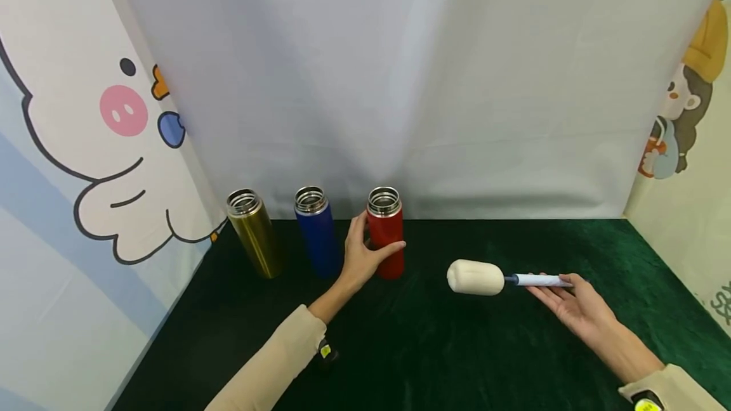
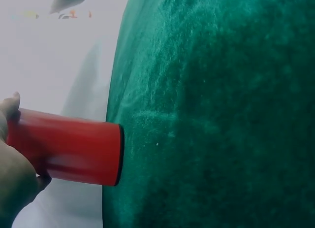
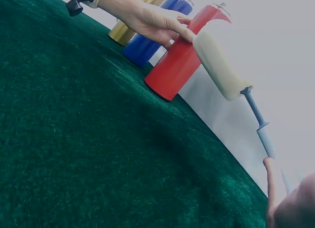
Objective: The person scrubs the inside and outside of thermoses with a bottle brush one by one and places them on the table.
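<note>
My left hand [image 1: 358, 260] grips the red bottle [image 1: 387, 229] from its left side, thumb across the front and fingers behind. The bottle stands upright on the green cloth, lidless, its steel mouth facing up. In the left wrist view the red bottle [image 2: 81, 149] shows its dark base rim. My right hand [image 1: 585, 313] holds a sponge bottle brush [image 1: 475, 278] by its pale handle, palm up. The brush lies level above the cloth, its cream sponge head pointing left towards the red bottle, apart from it. In the right wrist view the sponge head [image 3: 219, 65] overlaps the bottle's outline.
A blue bottle [image 1: 320, 240] and a gold bottle [image 1: 257, 240] stand lidless to the left of the red one. Dark green cloth [image 1: 457, 347] covers the table. Behind it hangs a white curtain [image 1: 485, 113], with printed cartoon panels on both sides.
</note>
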A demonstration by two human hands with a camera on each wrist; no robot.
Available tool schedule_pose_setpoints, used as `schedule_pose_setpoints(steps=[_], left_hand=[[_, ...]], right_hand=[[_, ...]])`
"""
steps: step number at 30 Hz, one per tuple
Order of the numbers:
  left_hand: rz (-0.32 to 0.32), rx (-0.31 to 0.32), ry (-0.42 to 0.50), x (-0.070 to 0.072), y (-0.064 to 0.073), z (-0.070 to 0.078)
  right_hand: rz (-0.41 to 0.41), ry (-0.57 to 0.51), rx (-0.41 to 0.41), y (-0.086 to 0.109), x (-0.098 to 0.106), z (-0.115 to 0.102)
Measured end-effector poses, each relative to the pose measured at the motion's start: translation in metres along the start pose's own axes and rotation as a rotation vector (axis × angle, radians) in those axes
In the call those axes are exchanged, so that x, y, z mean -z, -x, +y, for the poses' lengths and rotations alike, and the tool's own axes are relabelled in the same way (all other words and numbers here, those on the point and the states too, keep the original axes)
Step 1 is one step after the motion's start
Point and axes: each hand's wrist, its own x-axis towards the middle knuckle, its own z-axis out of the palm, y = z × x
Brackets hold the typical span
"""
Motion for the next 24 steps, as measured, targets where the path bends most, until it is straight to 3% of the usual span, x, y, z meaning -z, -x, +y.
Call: schedule_pose_setpoints(steps=[6, 13, 24], left_hand=[[-0.043, 0.014, -0.054, 0.002, 0.0, 0.0], [-0.081, 0.041, -0.042, 0.007, 0.003, 0.002], [-0.126, 0.056, -0.009, 0.024, 0.021, 0.004]], right_hand=[[0.016, -0.021, 0.002, -0.002, 0.006, -0.001], [0.026, -0.053, -0.002, -0.002, 0.005, -0.001], [0.035, -0.053, -0.013, 0.0, 0.004, -0.001]])
